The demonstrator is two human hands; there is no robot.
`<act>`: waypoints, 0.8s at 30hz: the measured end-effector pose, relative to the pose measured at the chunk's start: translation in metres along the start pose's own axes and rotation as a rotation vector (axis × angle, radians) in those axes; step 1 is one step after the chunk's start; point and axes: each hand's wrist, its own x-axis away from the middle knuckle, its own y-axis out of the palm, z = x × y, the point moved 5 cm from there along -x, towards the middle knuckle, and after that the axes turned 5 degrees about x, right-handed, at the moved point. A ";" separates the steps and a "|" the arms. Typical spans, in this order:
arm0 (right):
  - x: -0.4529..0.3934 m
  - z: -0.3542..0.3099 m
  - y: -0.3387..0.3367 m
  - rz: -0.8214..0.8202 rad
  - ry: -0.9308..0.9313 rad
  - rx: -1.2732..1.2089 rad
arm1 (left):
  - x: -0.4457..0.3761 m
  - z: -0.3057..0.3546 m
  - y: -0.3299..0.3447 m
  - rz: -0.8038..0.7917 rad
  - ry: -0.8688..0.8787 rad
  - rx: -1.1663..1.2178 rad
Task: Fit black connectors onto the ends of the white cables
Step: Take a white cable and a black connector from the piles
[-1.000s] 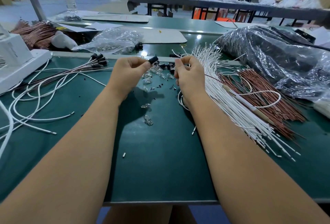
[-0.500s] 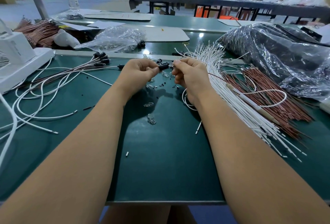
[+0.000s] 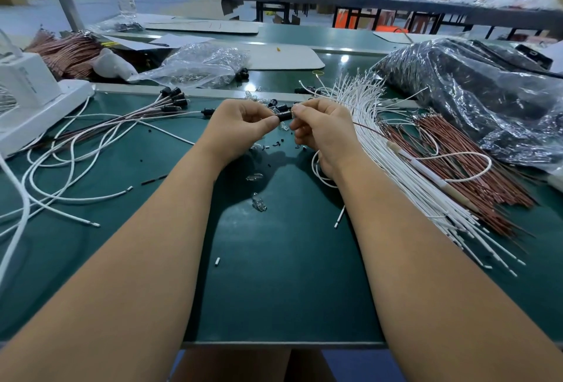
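My left hand [image 3: 240, 125] pinches the small black plastic connector [image 3: 285, 115], just above the green counter [image 3: 274, 275]. My right hand [image 3: 323, 128] pinches a thin white cable [image 3: 318, 165] end, touching it. Fitting step, I think. Next: push w/ care, straight in.
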 end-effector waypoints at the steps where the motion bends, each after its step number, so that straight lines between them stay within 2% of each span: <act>1: 0.000 0.000 0.000 -0.011 0.006 -0.014 | 0.000 0.001 0.000 0.007 0.011 0.003; 15: -0.001 -0.001 0.004 -0.104 -0.027 0.084 | 0.000 0.005 0.000 0.006 0.024 0.046; 24: -0.003 -0.003 0.005 -0.103 -0.080 -0.059 | 0.003 0.010 0.007 0.085 0.045 0.128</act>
